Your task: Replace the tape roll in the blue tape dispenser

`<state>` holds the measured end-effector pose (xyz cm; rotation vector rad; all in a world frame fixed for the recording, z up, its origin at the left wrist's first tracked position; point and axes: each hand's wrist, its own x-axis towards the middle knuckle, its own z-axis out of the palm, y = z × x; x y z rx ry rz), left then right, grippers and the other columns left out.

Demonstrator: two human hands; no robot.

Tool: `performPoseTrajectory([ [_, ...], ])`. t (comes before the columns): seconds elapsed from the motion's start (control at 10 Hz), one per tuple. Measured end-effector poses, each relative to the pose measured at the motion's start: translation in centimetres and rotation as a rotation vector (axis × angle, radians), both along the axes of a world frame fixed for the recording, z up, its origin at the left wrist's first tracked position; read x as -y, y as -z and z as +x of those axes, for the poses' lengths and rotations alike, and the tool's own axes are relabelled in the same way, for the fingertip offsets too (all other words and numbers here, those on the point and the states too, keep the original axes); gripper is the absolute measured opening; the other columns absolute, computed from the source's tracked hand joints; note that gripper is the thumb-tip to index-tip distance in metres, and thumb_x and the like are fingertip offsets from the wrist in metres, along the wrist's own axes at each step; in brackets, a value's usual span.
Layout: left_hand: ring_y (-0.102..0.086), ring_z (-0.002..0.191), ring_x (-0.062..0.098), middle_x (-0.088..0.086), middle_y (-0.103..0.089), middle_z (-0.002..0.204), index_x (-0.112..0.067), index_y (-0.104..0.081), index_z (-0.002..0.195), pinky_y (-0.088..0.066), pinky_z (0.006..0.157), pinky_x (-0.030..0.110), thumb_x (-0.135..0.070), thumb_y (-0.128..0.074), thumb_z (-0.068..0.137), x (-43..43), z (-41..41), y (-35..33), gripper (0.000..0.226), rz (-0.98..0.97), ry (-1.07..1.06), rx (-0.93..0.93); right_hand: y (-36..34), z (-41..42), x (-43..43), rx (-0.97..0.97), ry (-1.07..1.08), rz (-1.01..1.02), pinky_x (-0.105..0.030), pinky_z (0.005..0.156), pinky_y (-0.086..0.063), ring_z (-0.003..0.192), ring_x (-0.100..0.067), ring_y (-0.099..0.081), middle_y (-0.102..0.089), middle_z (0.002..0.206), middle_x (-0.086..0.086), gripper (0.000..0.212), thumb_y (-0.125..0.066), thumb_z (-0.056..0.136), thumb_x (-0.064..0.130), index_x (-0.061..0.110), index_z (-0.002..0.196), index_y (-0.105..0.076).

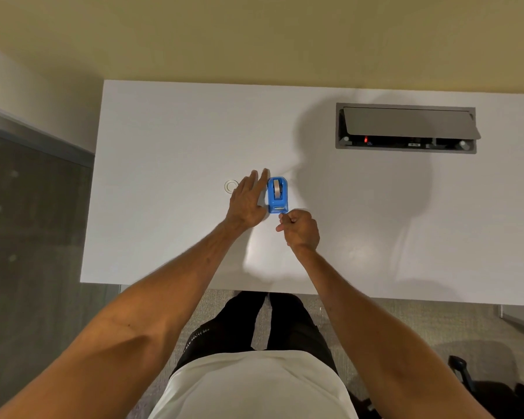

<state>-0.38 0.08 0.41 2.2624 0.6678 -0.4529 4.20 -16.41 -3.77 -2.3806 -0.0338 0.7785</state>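
Observation:
The blue tape dispenser (277, 195) stands on the white table (170, 140), with a tape roll (276, 187) seated in its middle. My left hand (248, 201) rests against the dispenser's left side, fingers straight and pointing away from me. My right hand (300, 226) is curled just in front of the dispenser's near end, thumb and forefinger pinched by the cutter; I cannot make out any tape between them. A clear, nearly empty tape ring (231, 186) lies flat on the table just left of my left hand.
A recessed grey cable box (406, 128) with its lid tilted up sits in the table at the back right. The table's near edge runs just above my legs. A dark chair base (496, 388) shows on the floor at lower right.

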Motion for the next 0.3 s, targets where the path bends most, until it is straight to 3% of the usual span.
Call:
performPoseTrajectory([
  [0.1, -0.02, 0.163, 0.039, 0.018, -0.023, 0.175, -0.008, -0.017, 0.17, -0.024, 0.13, 0.059, -0.037, -0.027, 0.075, 0.1, -0.7, 0.3, 0.1, 0.054, 0.001, 0.047, -1.0, 0.5, 0.4, 0.229, -0.138, -0.16, -0.028, 0.056, -0.056, 0.061, -0.012, -0.067, -0.072, 0.07, 0.007, 0.033, -0.059, 0.102, 0.046, 0.02, 0.082, -0.064],
  [0.2, -0.009, 0.165, 0.039, 0.016, -0.014, 0.178, -0.009, -0.013, 0.17, -0.017, 0.131, 0.064, -0.023, -0.033, 0.083, 0.8, -1.2, 0.5, 0.09, 0.087, 0.021, 0.09, -2.3, 0.7, 1.1, 0.423, -0.224, -0.244, -0.023, 0.049, -0.038, 0.057, -0.016, -0.06, -0.058, 0.065, 0.007, 0.034, -0.05, 0.107, 0.04, 0.02, 0.083, -0.062],
  [0.3, -0.005, 0.166, 0.037, 0.014, -0.009, 0.179, -0.01, -0.01, 0.171, -0.008, 0.131, 0.059, -0.04, -0.019, 0.098, 1.4, -2.1, 1.0, 0.079, 0.156, 0.043, 0.148, -3.1, 1.5, 1.8, 0.51, -0.305, -0.242, -0.027, 0.055, -0.042, 0.067, -0.015, -0.058, -0.064, 0.077, 0.003, 0.028, -0.045, 0.108, 0.033, 0.019, 0.091, -0.062],
])
